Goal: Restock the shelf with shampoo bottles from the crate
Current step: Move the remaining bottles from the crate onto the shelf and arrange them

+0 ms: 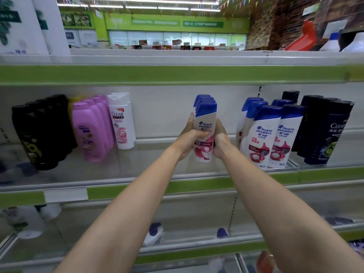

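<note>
Fingers (199, 133) of the left hand (190, 139) curl across the front of a white shampoo bottle (203, 133) with a blue cap, while the right hand (219, 137) clasps the same bottle from its other side, thumb along the edge. Both bare forearms reach up from the lower corners of the view. The held bottle stands upright at the middle of the shelf (122, 170), its base at or just above the shelf floor; which, I cannot tell. Two more blue caps (202, 98) line up straight behind it.

Just to the right stands a block of matching blue-capped bottles (270, 134), and beyond those a row of dark navy bottles (325, 133). To the left, well apart, stand a white bottle with a red label (122, 121), a row of pink bottles (92, 131) and a row of black ones (42, 133).

A green strip (177, 74) edges the shelf above. Past it, a red bottle (303, 38) and white jugs (334, 43) sit at upper right, with a green-walled store aisle blurred in the far background.
</note>
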Action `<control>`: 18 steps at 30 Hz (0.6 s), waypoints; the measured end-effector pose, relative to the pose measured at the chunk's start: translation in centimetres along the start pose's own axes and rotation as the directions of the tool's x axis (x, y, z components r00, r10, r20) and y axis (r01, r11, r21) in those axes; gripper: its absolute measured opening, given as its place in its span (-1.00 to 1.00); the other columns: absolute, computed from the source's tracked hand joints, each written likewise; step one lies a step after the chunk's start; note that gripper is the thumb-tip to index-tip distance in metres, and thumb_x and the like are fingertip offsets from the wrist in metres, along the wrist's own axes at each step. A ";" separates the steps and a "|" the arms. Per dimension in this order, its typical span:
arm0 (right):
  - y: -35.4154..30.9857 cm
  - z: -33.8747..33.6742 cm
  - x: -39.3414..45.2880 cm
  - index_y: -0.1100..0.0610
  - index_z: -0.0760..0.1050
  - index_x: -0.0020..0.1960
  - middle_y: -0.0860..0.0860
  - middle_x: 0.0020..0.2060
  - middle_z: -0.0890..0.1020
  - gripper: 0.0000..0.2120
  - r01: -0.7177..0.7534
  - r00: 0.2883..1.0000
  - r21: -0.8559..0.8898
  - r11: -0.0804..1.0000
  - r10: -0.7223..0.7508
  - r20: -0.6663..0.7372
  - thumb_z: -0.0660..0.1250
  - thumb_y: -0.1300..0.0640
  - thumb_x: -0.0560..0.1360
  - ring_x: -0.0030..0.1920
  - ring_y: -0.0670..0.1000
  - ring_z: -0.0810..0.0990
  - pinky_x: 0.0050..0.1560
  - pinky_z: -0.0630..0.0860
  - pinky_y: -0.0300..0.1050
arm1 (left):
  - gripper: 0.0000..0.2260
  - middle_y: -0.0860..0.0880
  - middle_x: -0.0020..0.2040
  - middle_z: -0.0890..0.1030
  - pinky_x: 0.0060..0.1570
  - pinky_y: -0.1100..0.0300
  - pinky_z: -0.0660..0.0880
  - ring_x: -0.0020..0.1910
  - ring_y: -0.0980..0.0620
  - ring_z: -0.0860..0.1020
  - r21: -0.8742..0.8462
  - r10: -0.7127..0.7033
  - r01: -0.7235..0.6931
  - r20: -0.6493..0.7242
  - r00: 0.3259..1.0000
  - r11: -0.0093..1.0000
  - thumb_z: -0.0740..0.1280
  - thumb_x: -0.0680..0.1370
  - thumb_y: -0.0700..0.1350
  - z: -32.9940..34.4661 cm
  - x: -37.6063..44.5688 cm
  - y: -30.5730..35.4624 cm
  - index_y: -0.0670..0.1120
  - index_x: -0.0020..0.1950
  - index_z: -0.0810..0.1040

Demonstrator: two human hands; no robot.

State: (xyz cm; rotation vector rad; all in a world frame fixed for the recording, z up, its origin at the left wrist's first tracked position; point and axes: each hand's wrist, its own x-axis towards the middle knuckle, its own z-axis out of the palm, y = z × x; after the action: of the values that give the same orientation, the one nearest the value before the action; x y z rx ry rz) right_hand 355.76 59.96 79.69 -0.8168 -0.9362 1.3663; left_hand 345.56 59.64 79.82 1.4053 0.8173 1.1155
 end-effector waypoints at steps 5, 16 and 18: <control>1.4 2.3 1.4 0.07 0.60 -0.21 0.03 -0.35 0.70 -0.46 -0.041 0.999 -0.001 0.999 0.041 0.034 -0.03 -0.16 0.62 -0.31 0.03 0.65 -0.16 0.51 -0.06 | -0.53 0.01 0.03 0.58 -0.13 0.15 0.45 0.00 0.03 0.55 0.018 0.044 -0.043 -0.037 0.998 0.999 0.30 0.52 -0.28 -2.7 -0.6 0.4 -0.04 0.39 0.29; 4.3 8.5 3.7 0.04 0.56 -0.08 0.05 -0.19 0.67 -0.58 -0.119 0.957 -0.059 0.991 0.130 0.258 0.06 -0.20 0.57 -0.17 0.05 0.64 -0.06 0.54 -0.09 | -0.47 -0.11 0.18 0.55 -0.03 0.12 0.51 0.12 -0.08 0.55 0.009 0.091 -0.091 -0.223 0.971 0.996 0.46 0.38 -0.05 -8.6 -2.6 0.8 0.04 0.28 0.34; 4.8 9.3 3.9 0.03 0.54 -0.05 0.03 -0.21 0.69 -0.58 -0.130 0.951 -0.049 0.990 0.138 0.277 0.02 -0.20 0.59 -0.19 0.02 0.65 -0.12 0.58 -0.12 | -0.16 -0.09 0.21 0.56 0.07 0.06 0.52 0.15 -0.07 0.56 -0.004 0.073 -0.077 -0.263 0.962 0.997 0.51 0.21 0.22 -9.1 -2.7 1.1 0.00 0.39 0.28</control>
State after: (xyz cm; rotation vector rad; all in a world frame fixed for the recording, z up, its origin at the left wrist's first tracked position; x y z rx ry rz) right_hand 345.26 63.61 79.61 -0.7312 -1.1384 1.6194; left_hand 335.96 59.96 79.96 1.3016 0.9469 1.3845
